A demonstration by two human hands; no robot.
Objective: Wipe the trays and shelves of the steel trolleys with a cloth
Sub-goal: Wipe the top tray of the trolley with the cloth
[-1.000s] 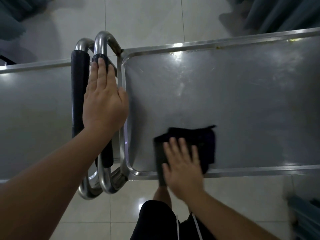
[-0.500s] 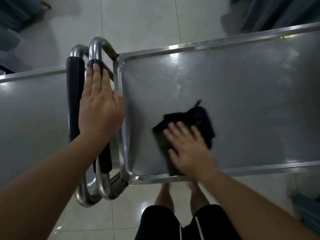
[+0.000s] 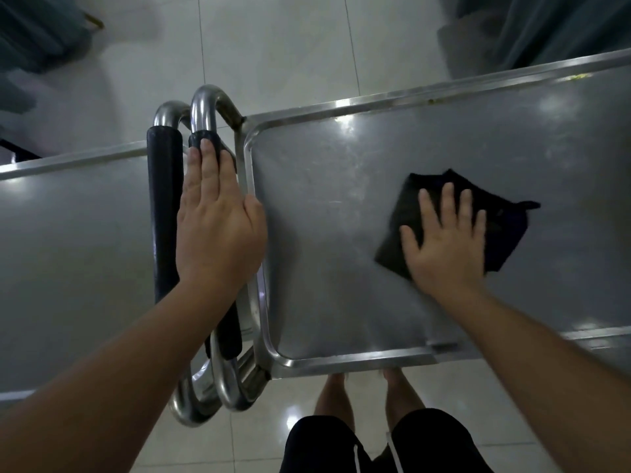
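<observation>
Rightward across the tray (image 3: 341, 302) slid the cloth (image 3: 505, 230) — right hand (image 3: 444, 247) flat, pressing it.

No readable text

No words, labels, brand marks, numbers or signs can be made out anywhere: the steel surfaces, the handles, the dark cloth and the floor tiles all appear plain and unmarked.

Both arms outstretched, left grip (image 3: 218, 230) flat with fingers together, right grip (image 3: 444, 240) flat, fingers spread
</observation>
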